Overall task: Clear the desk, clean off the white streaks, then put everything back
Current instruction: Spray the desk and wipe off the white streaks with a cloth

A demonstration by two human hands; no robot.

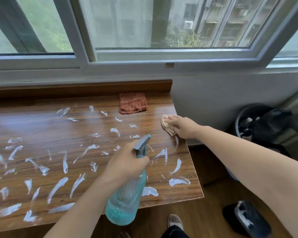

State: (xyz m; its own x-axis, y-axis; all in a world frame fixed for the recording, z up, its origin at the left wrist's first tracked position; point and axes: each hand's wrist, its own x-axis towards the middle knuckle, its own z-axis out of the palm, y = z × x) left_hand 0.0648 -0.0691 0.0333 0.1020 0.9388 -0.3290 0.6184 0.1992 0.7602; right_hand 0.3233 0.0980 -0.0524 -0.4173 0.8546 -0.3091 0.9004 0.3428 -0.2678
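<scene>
Left hand (pixel 127 162) grips the spray bottle (pixel 126 198) by its neck above the streaked desk (pixel 41 127). Right hand (pixel 182 127) presses a pale cloth (pixel 165 123) flat beneath its fingers; a folded red cloth (pixel 133 103) lies just beyond it.

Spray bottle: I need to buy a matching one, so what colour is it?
The spray bottle is translucent teal with a grey trigger head, seen in the head view.

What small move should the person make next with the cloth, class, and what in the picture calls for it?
Probably draw the beige cloth under the right hand toward the nearest white streaks. The left hand already holds the spray bottle, and streaks cover most of the desk.
</scene>
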